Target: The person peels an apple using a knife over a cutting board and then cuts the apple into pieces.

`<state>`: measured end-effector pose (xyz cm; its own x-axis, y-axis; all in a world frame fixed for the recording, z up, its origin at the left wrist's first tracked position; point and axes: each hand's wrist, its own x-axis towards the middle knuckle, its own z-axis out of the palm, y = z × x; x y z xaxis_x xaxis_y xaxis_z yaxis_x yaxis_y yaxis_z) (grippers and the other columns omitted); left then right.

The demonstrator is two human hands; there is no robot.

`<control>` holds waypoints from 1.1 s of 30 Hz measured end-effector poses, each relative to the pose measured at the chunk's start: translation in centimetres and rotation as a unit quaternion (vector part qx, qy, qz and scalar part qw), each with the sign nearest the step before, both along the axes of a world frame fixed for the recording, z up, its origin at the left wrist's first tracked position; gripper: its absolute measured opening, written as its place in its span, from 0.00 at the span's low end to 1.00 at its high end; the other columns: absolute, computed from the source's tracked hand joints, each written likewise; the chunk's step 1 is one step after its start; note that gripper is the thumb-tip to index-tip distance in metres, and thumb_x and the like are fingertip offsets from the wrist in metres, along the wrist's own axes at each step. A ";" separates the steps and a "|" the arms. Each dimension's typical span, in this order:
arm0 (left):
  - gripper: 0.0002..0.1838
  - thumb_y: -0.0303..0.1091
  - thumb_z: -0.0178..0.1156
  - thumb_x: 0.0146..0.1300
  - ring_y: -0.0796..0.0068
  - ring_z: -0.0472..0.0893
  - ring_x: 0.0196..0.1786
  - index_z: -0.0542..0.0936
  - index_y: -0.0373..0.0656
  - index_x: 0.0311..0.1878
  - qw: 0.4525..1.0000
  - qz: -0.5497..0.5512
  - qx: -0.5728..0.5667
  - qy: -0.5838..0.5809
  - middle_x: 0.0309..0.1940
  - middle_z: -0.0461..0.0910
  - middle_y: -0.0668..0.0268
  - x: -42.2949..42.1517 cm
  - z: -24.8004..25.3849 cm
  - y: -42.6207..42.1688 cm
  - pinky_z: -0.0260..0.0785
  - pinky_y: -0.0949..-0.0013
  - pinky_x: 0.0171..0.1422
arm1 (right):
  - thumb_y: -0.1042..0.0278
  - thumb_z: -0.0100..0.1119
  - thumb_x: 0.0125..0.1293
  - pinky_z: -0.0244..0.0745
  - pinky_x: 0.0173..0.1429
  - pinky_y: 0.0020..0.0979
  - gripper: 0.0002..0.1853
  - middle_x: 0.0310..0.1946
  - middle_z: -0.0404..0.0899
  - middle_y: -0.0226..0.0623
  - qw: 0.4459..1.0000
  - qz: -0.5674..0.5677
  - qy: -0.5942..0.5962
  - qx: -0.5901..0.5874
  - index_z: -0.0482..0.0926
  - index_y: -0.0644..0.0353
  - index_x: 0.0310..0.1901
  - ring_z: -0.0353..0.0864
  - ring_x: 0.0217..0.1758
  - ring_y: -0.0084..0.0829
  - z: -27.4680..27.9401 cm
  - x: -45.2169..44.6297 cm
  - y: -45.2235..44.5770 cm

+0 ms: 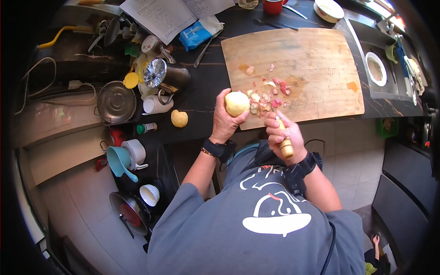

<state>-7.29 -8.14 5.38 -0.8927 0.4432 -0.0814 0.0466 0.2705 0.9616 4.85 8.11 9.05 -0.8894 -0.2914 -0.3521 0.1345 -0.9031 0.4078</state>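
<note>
Wrapped round a pale, peeled apple (237, 104) is my left hand (224, 118), at the near left edge of the wooden cutting board (321, 50). My right hand (285, 134) is closed on a wooden-handled tool (286, 145), just right of the apple and near the board's front edge. The tool's working end is hard to make out, so I cannot tell whether it is a peeler or a knife. Red and pale peel scraps (268, 98) lie scattered on the board beyond my hands. A second peeled apple (179, 118) rests on the dark counter to the left.
Left of the board stand a metal pot (172, 75), a white cup (157, 105) and a small green-capped jar (146, 128). A blue packet (197, 34) and open papers (160, 18) lie behind. The sink (389, 82) is at right. Another person's arm (376, 245) shows lower right.
</note>
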 end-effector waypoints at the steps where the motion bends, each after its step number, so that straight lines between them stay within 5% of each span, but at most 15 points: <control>1: 0.42 0.38 0.76 0.42 0.57 0.77 0.55 0.67 0.42 0.62 0.996 -0.004 -0.073 0.052 0.51 0.75 0.55 0.0 0.2 -0.1 0.71 0.59 0.60 | 0.53 0.40 0.79 0.69 0.24 0.22 0.16 0.28 0.68 0.30 0.999 -0.007 0.010 0.031 0.70 0.58 0.42 0.64 0.17 0.18 0.0 -0.2 0.6; 3: 0.42 0.39 0.76 0.41 0.56 0.76 0.54 0.68 0.42 0.61 0.984 -0.007 -0.144 0.103 0.50 0.75 0.55 -0.2 0.1 -0.3 0.70 0.58 0.60 | 0.52 0.39 0.79 0.68 0.23 0.23 0.18 0.27 0.71 0.32 0.991 0.003 0.026 0.130 0.70 0.59 0.42 0.66 0.17 0.20 0.1 -0.7 1.5; 5: 0.43 0.39 0.77 0.38 0.54 0.75 0.54 0.69 0.43 0.61 0.929 -0.097 -0.252 0.253 0.50 0.75 0.55 -0.8 -0.8 -0.6 0.67 0.57 0.60 | 0.52 0.39 0.79 0.69 0.21 0.25 0.18 0.25 0.74 0.34 0.857 0.167 -0.012 0.488 0.70 0.59 0.43 0.69 0.15 0.22 1.4 -1.3 2.2; 6: 0.44 0.38 0.76 0.34 0.54 0.73 0.54 0.70 0.45 0.60 0.924 -0.116 -0.239 0.275 0.50 0.75 0.58 -0.9 -0.6 -0.5 0.66 0.57 0.61 | 0.56 0.41 0.79 0.69 0.20 0.28 0.17 0.21 0.74 0.35 0.796 0.196 0.014 0.573 0.71 0.61 0.41 0.71 0.14 0.24 1.1 -1.4 2.4; 7: 0.44 0.38 0.76 0.34 0.54 0.73 0.54 0.70 0.45 0.60 0.925 -0.112 -0.240 0.274 0.50 0.75 0.58 -0.9 -0.2 -0.5 0.66 0.57 0.61 | 0.56 0.41 0.79 0.69 0.20 0.28 0.17 0.21 0.74 0.35 0.795 0.199 0.016 0.573 0.71 0.61 0.41 0.71 0.14 0.24 1.1 -1.3 2.5; 9: 0.43 0.37 0.76 0.34 0.53 0.73 0.55 0.71 0.46 0.61 0.913 -0.154 -0.289 0.243 0.52 0.73 0.59 -1.0 0.8 -0.5 0.66 0.57 0.62 | 0.59 0.43 0.78 0.71 0.21 0.30 0.15 0.20 0.73 0.35 0.524 0.269 0.028 0.808 0.71 0.62 0.39 0.71 0.14 0.25 1.3 -0.9 2.7; 14: 0.44 0.33 0.74 0.39 0.53 0.70 0.60 0.69 0.43 0.65 0.936 -0.233 -0.203 0.168 0.56 0.71 0.53 -2.3 0.0 -2.1 0.61 0.59 0.69 | 0.63 0.43 0.77 0.72 0.26 0.36 0.13 0.19 0.73 0.39 0.496 0.321 0.065 0.804 0.71 0.62 0.37 0.75 0.18 0.35 0.3 0.2 3.6; 16: 0.45 0.31 0.74 0.40 0.53 0.69 0.62 0.68 0.42 0.66 0.946 -0.256 -0.173 0.097 0.58 0.70 0.53 -3.0 0.1 -2.5 0.59 0.59 0.72 | 0.63 0.45 0.76 0.73 0.31 0.44 0.13 0.21 0.75 0.46 0.381 0.284 0.155 0.866 0.72 0.62 0.37 0.79 0.24 0.48 0.1 0.6 4.0; 17: 0.45 0.29 0.73 0.40 0.53 0.69 0.63 0.67 0.42 0.67 0.940 -0.282 -0.160 0.103 0.59 0.69 0.52 -3.4 0.1 -2.6 0.59 0.60 0.72 | 0.63 0.45 0.76 0.73 0.31 0.44 0.13 0.21 0.75 0.46 0.381 0.284 0.154 0.866 0.72 0.62 0.37 0.79 0.24 0.48 0.2 0.6 4.1; 19: 0.45 0.27 0.73 0.40 0.53 0.68 0.64 0.67 0.42 0.68 0.934 -0.306 -0.147 0.109 0.61 0.67 0.51 -3.9 -0.4 -2.6 0.58 0.60 0.73 | 0.60 0.47 0.75 0.73 0.35 0.50 0.14 0.26 0.78 0.50 0.225 0.294 0.175 0.912 0.74 0.61 0.36 0.79 0.31 0.57 0.5 0.7 4.3; 26: 0.50 0.30 0.78 0.39 0.48 0.62 0.68 0.64 0.44 0.69 0.943 -0.263 -0.157 0.128 0.67 0.57 0.48 -2.4 -1.2 -1.8 0.57 0.55 0.73 | 0.54 0.49 0.74 0.74 0.31 0.45 0.17 0.25 0.80 0.45 0.061 0.196 0.171 0.964 0.74 0.57 0.32 0.82 0.29 0.48 -1.4 -0.7 6.9; 28: 0.52 0.31 0.79 0.38 0.48 0.61 0.69 0.63 0.43 0.70 0.939 -0.253 -0.208 0.109 0.68 0.55 0.48 -2.4 -1.2 -1.7 0.57 0.54 0.74 | 0.54 0.48 0.74 0.74 0.30 0.45 0.17 0.24 0.79 0.45 0.051 0.196 0.168 0.965 0.75 0.57 0.33 0.82 0.29 0.48 -1.4 -1.1 7.4; 33: 0.50 0.29 0.78 0.38 0.51 0.67 0.66 0.64 0.39 0.68 0.943 -0.275 -0.120 0.146 0.62 0.65 0.50 -3.5 -0.8 -1.7 0.59 0.59 0.72 | 0.54 0.47 0.75 0.73 0.30 0.46 0.17 0.24 0.80 0.45 0.036 0.200 0.180 0.962 0.75 0.57 0.33 0.81 0.28 0.48 -1.1 -1.6 7.9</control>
